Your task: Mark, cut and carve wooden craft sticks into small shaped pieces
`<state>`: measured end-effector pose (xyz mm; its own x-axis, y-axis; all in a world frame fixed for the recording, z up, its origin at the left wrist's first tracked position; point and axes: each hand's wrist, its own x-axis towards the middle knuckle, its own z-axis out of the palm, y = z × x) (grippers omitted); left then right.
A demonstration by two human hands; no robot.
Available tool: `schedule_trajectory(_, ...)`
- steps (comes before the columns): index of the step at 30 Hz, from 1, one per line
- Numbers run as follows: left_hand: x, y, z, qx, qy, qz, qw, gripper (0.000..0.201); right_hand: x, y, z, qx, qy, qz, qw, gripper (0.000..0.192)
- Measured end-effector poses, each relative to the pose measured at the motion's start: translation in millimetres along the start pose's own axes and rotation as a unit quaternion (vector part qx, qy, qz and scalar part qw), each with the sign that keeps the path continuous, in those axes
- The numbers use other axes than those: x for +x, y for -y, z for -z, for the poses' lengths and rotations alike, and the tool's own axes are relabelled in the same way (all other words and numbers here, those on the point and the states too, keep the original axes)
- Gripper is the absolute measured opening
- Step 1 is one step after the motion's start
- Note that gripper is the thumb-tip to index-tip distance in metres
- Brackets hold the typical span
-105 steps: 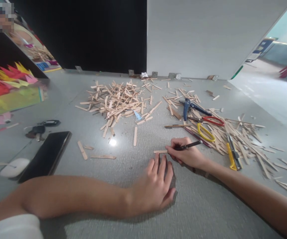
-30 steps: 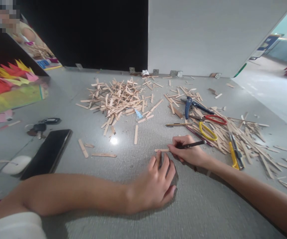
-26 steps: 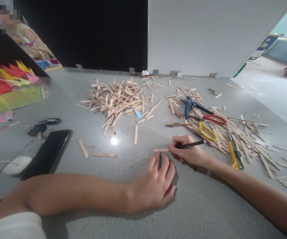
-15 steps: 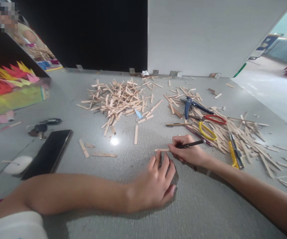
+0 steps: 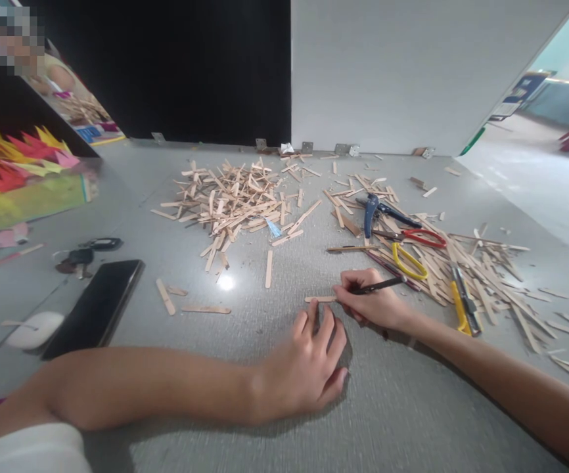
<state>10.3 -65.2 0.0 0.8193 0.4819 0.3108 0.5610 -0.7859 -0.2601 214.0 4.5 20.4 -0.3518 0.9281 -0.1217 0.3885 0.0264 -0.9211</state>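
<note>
Wooden stick is lying flat on the gray surface, one fingertip of the left hand touching it, other fingers loosely curled, nothing gripped. Right hand has a black pen pinched tight, right at the stick's right end. Big stick pile sits beyond.

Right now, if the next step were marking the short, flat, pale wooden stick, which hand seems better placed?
Probably the right hand: it is at the right end of the wooden stick, holding the slim black pen. The left hand, palm down at the stick's near edge, shows no pen.
</note>
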Motion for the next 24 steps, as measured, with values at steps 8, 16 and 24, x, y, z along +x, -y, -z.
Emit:
schedule_trajectory(8,-1.0,-0.4,0.4,-0.026,0.004,0.002,1.0,0.058,-0.6,-4.8,-0.6,0.002,-0.015,0.011,1.0,0.046)
schedule_trajectory(16,0.1,-0.6,-0.2,-0.025,-0.016,0.004,1.0,0.057,-0.8,-4.6,-1.4,-0.014,-0.02,0.027,0.999,0.044)
schedule_trajectory(24,0.7,-2.7,-0.6,-0.014,-0.009,0.027,0.999,0.067,3.7,-1.2,-0.2,-0.021,-0.01,0.008,1.0,0.046)
